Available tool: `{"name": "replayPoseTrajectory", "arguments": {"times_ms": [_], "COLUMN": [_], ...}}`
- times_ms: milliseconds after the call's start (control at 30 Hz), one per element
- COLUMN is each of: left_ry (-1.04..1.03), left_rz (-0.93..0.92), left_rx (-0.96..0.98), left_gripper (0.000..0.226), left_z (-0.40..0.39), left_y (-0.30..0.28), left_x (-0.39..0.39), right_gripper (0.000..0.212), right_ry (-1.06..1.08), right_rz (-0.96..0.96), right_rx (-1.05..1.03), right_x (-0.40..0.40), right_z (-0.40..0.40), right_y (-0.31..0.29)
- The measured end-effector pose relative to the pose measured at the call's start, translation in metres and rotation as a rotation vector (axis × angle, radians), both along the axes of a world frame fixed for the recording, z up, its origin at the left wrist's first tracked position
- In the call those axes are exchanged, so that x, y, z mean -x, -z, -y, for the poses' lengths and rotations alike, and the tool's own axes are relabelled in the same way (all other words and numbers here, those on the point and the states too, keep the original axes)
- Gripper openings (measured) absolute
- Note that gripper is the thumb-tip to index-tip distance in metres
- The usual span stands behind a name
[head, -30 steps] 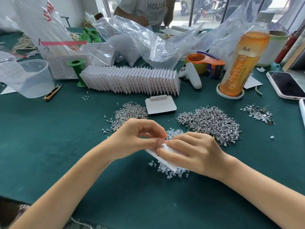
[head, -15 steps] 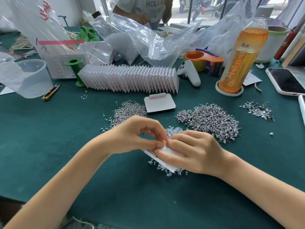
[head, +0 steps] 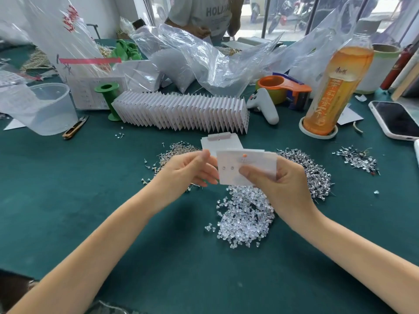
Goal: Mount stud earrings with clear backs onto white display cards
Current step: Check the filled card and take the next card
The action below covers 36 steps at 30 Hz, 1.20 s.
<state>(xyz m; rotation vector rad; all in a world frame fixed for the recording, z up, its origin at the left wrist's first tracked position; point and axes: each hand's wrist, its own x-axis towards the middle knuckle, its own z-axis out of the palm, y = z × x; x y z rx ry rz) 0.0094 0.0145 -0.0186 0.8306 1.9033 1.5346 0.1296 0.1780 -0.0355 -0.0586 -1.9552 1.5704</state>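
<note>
dark green felt-covered surface [head: 56, 189] fills the foreground. behind it, tall glass windows with grey metal frames [head: 267, 17] admit daylight; blurred parked motorbikes [head: 285, 14] show outside. a plain white wall [head: 127, 14] stands at far left.

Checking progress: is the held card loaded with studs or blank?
Loaded: two studs show on the card face, pinched in the right hand.

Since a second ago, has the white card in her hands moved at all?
Yes. The white card has been lifted off the pile of clear backs and turned face-up, held by the right hand.
</note>
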Motion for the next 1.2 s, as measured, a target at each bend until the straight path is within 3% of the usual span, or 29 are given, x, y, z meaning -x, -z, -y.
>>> {"name": "replayPoseTrajectory", "arguments": {"times_ms": [100, 333, 900, 1067, 1200], "left_ry": [0.052, 0.374, 0.456, 0.356, 0.229], "left_rz": [-0.263, -0.470, -0.484, -0.419, -0.337], "left_rx": [0.096, 0.212, 0.254, 0.204, 0.159], "left_gripper": [0.013, 0.004, 0.007, 0.008, 0.012], "left_z": [0.009, 0.038, 0.043, 0.042, 0.036], "left_y": [0.000, -0.001, 0.005, 0.006, -0.002], "left_x": [0.003, -0.002, -0.011, -0.007, 0.005], "right_gripper": [0.030, 0.021, 0.019, 0.021, 0.022], "right_ry": [0.026, 0.051, 0.045, 0.053, 0.054], "right_rz": [-0.008, -0.046, -0.049, -0.074, -0.174], "right_rx": [0.023, -0.024, -0.137, -0.158, -0.323], "right_x": [0.001, 0.000, 0.001, 0.001, 0.000], "right_z": [-0.002, 0.001, 0.001, -0.001, -0.001], "right_y": [0.000, 0.003, 0.010, 0.012, 0.015]}}
